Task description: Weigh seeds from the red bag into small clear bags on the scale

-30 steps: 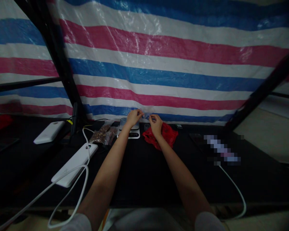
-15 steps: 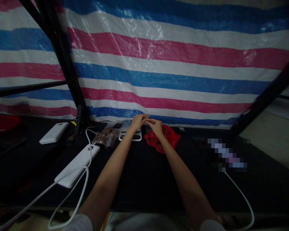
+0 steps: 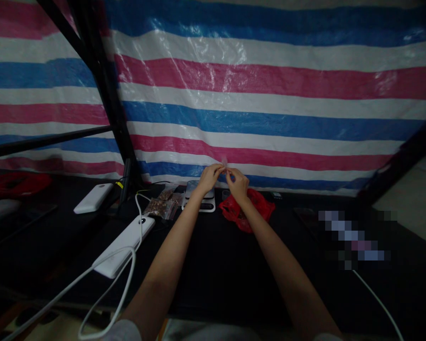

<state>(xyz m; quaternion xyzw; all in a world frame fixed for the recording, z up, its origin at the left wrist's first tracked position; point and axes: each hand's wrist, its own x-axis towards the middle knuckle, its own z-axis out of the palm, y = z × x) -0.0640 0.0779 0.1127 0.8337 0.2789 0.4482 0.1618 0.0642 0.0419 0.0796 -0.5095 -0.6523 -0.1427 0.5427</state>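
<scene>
My left hand (image 3: 212, 177) and my right hand (image 3: 238, 183) meet above the back of the table, their fingertips pinched together. Between them stands what looks like a small clear plastic bag (image 3: 225, 162), faint and blurred against the striped sheet. Below my left hand sits a white kitchen scale (image 3: 208, 207) with a grey plate, partly covered by the hand. A red plastic bag (image 3: 246, 223) lies crumpled and open under my right hand and wrist; its contents are hard to make out. Just left of it is a small clear cup (image 3: 226, 193).
Left of the scale lie several clear zip bags (image 3: 159, 207) of brown bits. White power banks (image 3: 124, 246) with a looping white cable (image 3: 133, 265) rest on the black table (image 3: 213, 274). A pixelated phone-like object (image 3: 351, 234) is at right. A striped sheet (image 3: 255, 113) hangs behind.
My hands have risen slightly and the right fingers are more bent at the pinch. The clear plastic now shows above the fingertips. The whole view has shifted a little.
</scene>
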